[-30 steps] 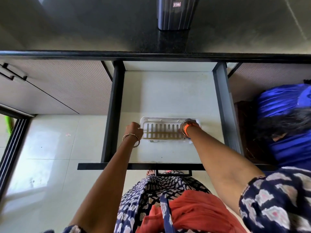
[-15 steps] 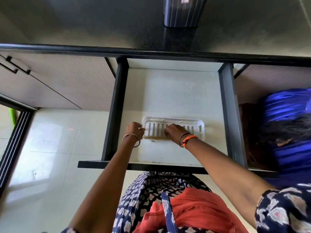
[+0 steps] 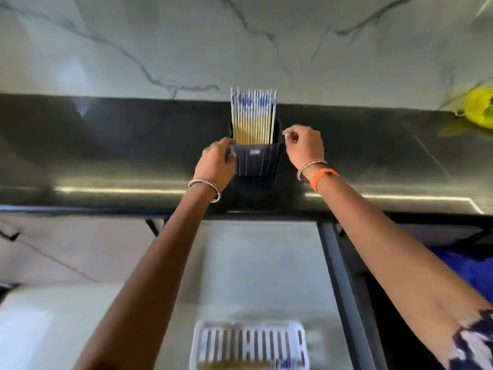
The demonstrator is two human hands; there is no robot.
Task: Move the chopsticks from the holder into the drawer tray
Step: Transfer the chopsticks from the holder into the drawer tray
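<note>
A dark ribbed holder (image 3: pixel 257 162) stands on the black countertop against the marble wall. Several chopsticks (image 3: pixel 253 116) with tan shafts and white-and-blue tops stand upright in it. My left hand (image 3: pixel 214 164) is wrapped around the holder's left front corner. My right hand (image 3: pixel 304 146) has its fingertips pinched at the holder's right rim. Below, the white slotted tray (image 3: pixel 249 343) lies in the open drawer (image 3: pixel 262 268), blurred, with a tan and blue streak like a chopstick along its near edge.
The black countertop (image 3: pixel 106 156) runs left and right of the holder. A yellow-green bag (image 3: pixel 477 110) lies at its far right. The drawer's dark right rail (image 3: pixel 344 284) runs toward me. Blue cloth (image 3: pixel 469 265) sits right of the drawer.
Both hands have left the tray in the drawer and risen to the holder on the counter. The view has tilted up, so the chopsticks and wall now show.
</note>
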